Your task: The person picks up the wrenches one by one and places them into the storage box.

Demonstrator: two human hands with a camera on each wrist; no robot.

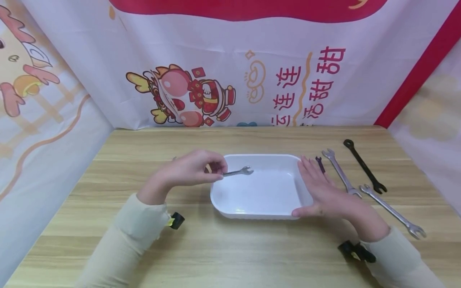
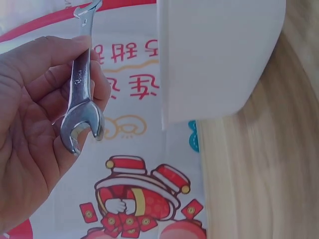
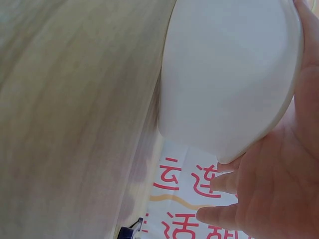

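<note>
In the head view, your left hand [image 1: 191, 170] pinches a small silver wrench [image 1: 238, 172] by one end, with the fingers curled around it. The wrench points to the right and hangs above the left part of the white tray [image 1: 259, 200], which stands on the wooden table [image 1: 230, 248]. Your right hand [image 1: 322, 190] lies flat against the right wall of the tray, fingers straight, holding nothing. To the right of this hand, three more wrenches [image 1: 363, 166] lie on the table.

In the left wrist view, your left hand [image 2: 35, 129] holds the wrench [image 2: 79, 99] between thumb and fingers, and the tray [image 2: 219, 59] is just beside it.

In the right wrist view, your right hand [image 3: 279, 189] is open and its palm touches the outside of the tray [image 3: 229, 74].
</note>
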